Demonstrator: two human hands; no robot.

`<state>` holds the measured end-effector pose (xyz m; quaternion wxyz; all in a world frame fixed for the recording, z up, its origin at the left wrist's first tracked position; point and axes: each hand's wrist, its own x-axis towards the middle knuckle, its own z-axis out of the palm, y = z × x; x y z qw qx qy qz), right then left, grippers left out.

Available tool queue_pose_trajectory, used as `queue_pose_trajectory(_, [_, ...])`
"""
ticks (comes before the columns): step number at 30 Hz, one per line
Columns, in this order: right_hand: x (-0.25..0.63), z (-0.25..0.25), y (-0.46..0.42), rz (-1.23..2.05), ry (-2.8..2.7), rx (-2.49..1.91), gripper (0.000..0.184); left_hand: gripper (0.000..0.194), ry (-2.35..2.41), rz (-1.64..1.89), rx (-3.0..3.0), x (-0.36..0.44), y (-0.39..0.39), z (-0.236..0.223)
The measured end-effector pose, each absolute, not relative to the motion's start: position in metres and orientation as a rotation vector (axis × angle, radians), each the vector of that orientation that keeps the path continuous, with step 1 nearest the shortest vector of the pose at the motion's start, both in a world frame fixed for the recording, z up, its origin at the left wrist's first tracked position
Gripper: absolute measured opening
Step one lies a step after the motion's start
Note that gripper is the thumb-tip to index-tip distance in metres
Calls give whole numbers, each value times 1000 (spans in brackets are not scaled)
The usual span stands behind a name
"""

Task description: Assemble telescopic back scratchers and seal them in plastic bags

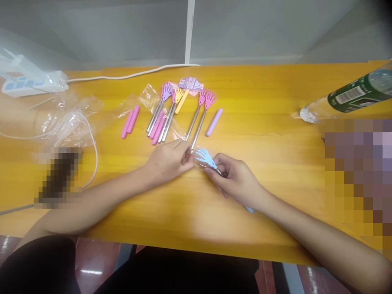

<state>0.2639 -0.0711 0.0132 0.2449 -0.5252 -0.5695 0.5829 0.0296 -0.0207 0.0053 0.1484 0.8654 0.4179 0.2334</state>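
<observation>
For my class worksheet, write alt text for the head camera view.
A right hand holds a blue hand-shaped scratcher above a table, the left hand close by. Beyond lie pink, purple and yellow scratchers and coloured tubes.

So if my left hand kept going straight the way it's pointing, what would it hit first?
Apart from the clear plastic at your left hand, most likely the blue back scratcher in your right hand, though depth is hard to judge.
</observation>
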Motion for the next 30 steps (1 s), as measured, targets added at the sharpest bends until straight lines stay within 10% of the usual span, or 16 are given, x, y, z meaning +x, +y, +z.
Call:
queue_pose_trajectory(17, [289, 32, -75, 432, -2126, -1170, 23, 8, 1186, 706, 2453, 29, -20, 3])
queue_pose_trajectory(30, [279, -2, -86, 689, -2212, -1347, 8, 12, 1095, 734, 2570, 28, -20, -3])
